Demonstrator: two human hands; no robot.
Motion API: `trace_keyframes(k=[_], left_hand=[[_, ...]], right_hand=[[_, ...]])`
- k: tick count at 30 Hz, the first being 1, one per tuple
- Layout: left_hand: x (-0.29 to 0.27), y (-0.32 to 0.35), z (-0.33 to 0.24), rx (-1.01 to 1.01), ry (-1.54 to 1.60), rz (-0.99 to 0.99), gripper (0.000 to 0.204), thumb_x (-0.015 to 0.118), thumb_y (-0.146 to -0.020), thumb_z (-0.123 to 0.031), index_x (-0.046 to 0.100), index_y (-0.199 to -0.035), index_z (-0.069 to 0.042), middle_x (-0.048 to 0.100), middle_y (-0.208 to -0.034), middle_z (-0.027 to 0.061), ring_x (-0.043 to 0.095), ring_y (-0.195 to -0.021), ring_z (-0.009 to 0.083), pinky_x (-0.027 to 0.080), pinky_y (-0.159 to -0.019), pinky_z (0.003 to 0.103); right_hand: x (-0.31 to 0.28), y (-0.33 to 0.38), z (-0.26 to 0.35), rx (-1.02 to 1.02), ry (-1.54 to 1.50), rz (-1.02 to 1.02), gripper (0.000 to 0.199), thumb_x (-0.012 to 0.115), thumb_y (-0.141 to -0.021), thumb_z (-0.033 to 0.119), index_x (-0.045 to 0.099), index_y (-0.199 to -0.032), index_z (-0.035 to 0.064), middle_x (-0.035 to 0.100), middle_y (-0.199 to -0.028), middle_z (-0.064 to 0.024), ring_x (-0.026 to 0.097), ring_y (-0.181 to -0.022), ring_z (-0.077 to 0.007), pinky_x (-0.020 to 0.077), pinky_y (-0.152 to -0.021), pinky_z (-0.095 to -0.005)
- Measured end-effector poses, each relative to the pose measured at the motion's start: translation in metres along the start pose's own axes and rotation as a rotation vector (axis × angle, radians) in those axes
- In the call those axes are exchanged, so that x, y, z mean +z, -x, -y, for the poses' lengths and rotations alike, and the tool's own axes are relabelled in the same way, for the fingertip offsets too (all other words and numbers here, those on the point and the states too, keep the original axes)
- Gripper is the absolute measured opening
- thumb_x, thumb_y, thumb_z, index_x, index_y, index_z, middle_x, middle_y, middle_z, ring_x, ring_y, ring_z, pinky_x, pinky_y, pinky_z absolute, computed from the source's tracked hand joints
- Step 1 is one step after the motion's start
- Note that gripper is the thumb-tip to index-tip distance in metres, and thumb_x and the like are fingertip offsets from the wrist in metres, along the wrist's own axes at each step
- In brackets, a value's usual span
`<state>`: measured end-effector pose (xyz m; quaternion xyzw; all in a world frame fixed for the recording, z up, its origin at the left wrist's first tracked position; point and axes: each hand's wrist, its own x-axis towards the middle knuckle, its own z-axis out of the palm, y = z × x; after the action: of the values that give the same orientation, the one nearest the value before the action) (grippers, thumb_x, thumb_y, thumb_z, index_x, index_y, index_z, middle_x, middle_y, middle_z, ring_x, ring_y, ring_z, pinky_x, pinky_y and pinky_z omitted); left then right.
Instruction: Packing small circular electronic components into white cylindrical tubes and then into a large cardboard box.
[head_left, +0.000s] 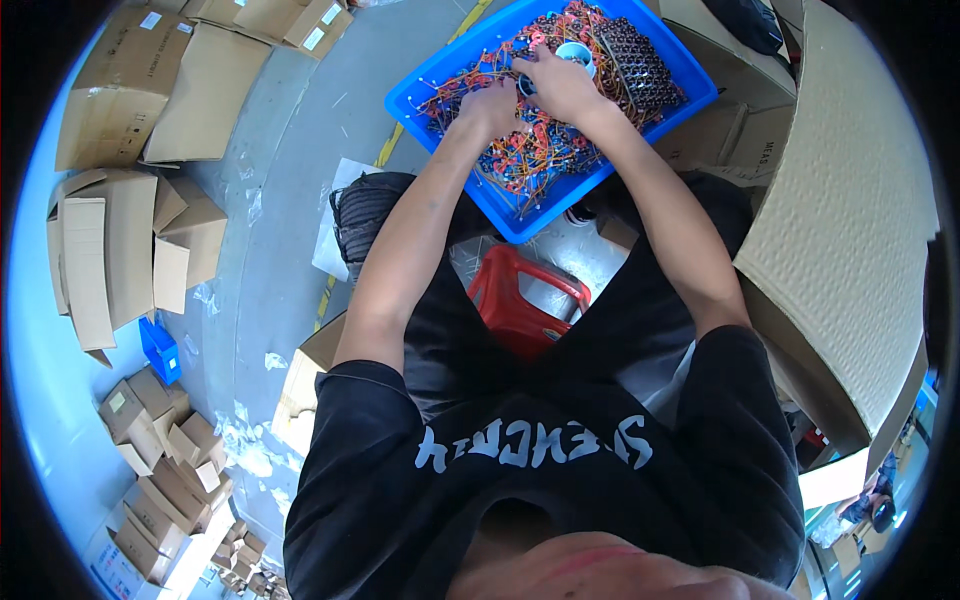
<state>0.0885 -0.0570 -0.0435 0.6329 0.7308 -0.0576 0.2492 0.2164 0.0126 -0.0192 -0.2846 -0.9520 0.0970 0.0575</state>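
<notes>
A blue plastic bin (490,205) at the top of the view holds a tangled heap of small wired parts (535,165) with red, orange and black pieces. Both of my hands are in it, close together. My left hand (492,108) has its fingers bent down into the heap, with the tips hidden. Beside it, my right hand (562,85) curls its fingers toward the left one. What either hand pinches is too small to make out. A white round cup-like piece (575,55) lies just beyond my right hand. Dark parts (640,65) are packed in rows at the bin's right.
A red plastic stool (520,300) shows between my legs. A large cardboard box (840,220) stands close on my right. Open cartons (110,250) and a small blue bin (160,350) are on the left. Plastic scraps (245,445) litter the grey floor, near a yellow line (388,148).
</notes>
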Motion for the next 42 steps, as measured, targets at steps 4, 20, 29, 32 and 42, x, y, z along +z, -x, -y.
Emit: trace_keyframes(k=[4, 20, 29, 32, 42], left_hand=[[-0.007, -0.006, 0.011, 0.146, -0.084, 0.167, 0.069, 0.07, -0.076, -0.044, 0.048, -0.123, 0.001, 0.051, -0.128, 0.0195, 0.051, -0.117, 0.0332, 0.045, -0.094, 0.044], [-0.012, 0.005, 0.019, 0.008, 0.069, 0.0, 0.032, 0.059, -0.085, -0.031, 0.065, -0.087, 0.0, 0.066, -0.08, 0.018, 0.065, -0.079, 0.0302, 0.05, -0.071, 0.04], [-0.073, 0.037, 0.035, 0.012, 0.31, -0.256, 0.019, 0.059, -0.08, -0.023, 0.071, -0.09, -0.012, 0.067, -0.086, 0.0125, 0.064, -0.08, 0.0302, 0.05, -0.072, 0.04], [-0.072, 0.046, 0.043, 0.056, 0.423, -0.292, 0.019, 0.062, -0.08, -0.026, 0.071, -0.088, -0.012, 0.067, -0.083, 0.0124, 0.064, -0.077, 0.0294, 0.05, -0.07, 0.04], [-0.076, 0.046, 0.041, 0.114, 0.393, -0.38, 0.021, 0.058, -0.084, -0.024, 0.068, -0.087, -0.006, 0.067, -0.078, 0.0091, 0.062, -0.069, 0.0193, 0.049, -0.064, 0.033]], right_hand=[[-0.012, -0.002, 0.003, 0.096, 0.022, -0.013, 0.042, 0.065, -0.076, 0.015, 0.057, -0.117, 0.0146, 0.06, -0.1, -0.0174, 0.064, -0.088, -0.0333, 0.0536, -0.072, -0.0432], [-0.112, 0.012, 0.018, -0.05, -0.289, -0.574, 0.031, 0.064, -0.075, 0.022, 0.061, -0.102, 0.006, 0.062, -0.092, -0.0214, 0.062, -0.081, -0.037, 0.0494, -0.069, -0.0429], [-0.087, -0.004, -0.031, 0.257, -1.041, -0.462, 0.029, 0.053, -0.085, 0.026, 0.062, -0.094, 0.0005, 0.061, -0.069, -0.0141, 0.061, -0.064, -0.0266, 0.0455, -0.06, -0.0321], [-0.097, 0.001, -0.015, 0.343, -1.343, -0.071, 0.035, 0.049, -0.091, 0.032, 0.061, -0.091, -0.0008, 0.062, -0.067, -0.0097, 0.06, -0.062, -0.0178, 0.0459, -0.057, -0.0301], [-0.083, 0.003, -0.01, 0.055, -0.933, -0.051, 0.035, 0.07, -0.074, 0.021, 0.064, -0.106, 0.009, 0.065, -0.09, -0.0132, 0.064, -0.086, -0.0239, 0.0516, -0.075, -0.0332]])
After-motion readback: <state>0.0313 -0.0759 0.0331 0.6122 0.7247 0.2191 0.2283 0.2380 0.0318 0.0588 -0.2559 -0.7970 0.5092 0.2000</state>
